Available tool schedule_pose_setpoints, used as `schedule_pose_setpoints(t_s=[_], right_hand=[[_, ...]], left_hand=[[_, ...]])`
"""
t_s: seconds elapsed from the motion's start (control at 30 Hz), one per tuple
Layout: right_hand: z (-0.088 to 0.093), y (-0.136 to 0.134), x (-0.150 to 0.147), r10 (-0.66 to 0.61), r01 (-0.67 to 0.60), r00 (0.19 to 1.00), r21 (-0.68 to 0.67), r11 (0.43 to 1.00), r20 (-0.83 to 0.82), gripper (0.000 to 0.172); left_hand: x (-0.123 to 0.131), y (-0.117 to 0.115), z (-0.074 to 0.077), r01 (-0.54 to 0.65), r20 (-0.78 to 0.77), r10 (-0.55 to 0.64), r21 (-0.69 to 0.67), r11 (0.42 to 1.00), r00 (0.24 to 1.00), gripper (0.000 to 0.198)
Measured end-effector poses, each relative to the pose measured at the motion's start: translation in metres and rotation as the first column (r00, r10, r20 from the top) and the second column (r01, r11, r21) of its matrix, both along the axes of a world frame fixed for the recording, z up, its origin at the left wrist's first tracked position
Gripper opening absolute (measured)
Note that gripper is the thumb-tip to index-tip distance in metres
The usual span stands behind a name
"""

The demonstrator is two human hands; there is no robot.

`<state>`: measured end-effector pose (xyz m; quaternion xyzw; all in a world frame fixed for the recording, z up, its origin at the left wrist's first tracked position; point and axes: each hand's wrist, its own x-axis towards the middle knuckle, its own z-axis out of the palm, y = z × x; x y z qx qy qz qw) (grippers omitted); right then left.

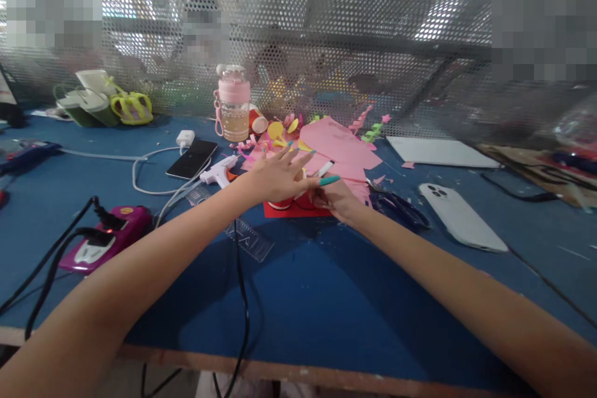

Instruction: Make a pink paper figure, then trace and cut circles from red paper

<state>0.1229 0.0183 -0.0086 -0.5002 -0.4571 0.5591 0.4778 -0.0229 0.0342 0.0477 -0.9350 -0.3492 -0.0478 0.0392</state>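
My left hand is stretched out with fingers spread, palm down, over a red sheet and a red-and-white round object that it mostly hides. Its thumb reaches across in front of my right hand. The right hand's fingers are curled around a white marker pen, whose dark end points up; its lower end is hidden. Behind both hands lie pink paper sheets and yellow paper pieces. A white glue gun lies left of my left hand.
A pink-lidded bottle stands behind, before a perforated metal screen. Left are a black phone, cables and a purple power strip. A clear ruler lies in front; dark blue scissors and a white phone lie right.
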Motion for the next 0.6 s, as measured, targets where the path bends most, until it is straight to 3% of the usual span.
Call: schedule_pose_setpoints(t_s=[0.37, 0.6], right_hand=[[0.009, 0.007, -0.002, 0.100, -0.103, 0.995, 0.090, 0.991, 0.030, 0.021], [0.016, 0.015, -0.006, 0.150, -0.209, 0.960, 0.244, 0.947, 0.239, 0.025]], left_hand=[[0.000, 0.001, -0.002, -0.003, 0.037, 0.002, 0.018, 1.000, 0.999, 0.056], [0.000, 0.001, -0.004, -0.008, 0.051, 0.007, 0.033, 0.999, 0.999, 0.054]])
